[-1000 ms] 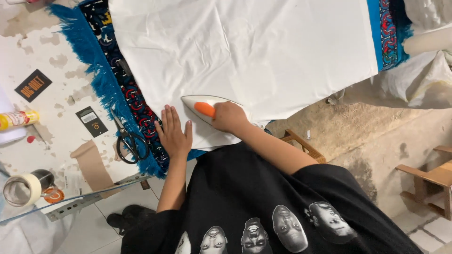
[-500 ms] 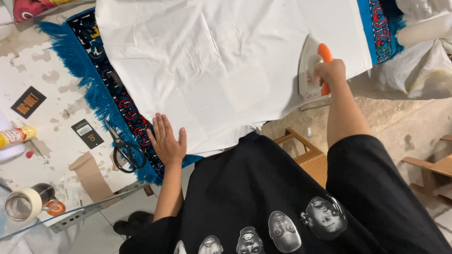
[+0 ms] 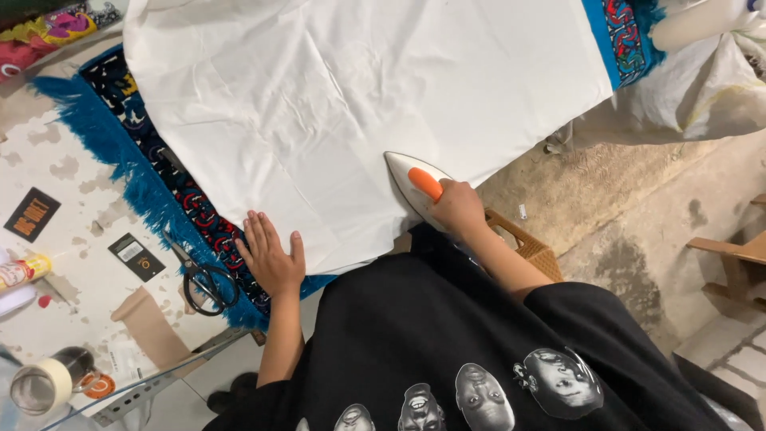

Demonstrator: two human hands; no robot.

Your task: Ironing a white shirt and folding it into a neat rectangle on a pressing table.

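Currently | iron (image 3: 416,188): on white cloth (image 3: 359,96) near its front edge, my right hand (image 3: 458,206) wrapped round orange handle; likely heavy, hot, take by handle only | left hand (image 3: 270,254): fingers spread flat, pinning soft, slippery cloth | scissors (image 3: 206,279) beside, on surface (image 3: 72,175).

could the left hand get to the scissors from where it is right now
Probably yes. The left hand lies flat on the edge of the white cloth, and the scissors lie just beside it on the blue fringed fabric. Nothing stands between them, and the hand holds nothing.
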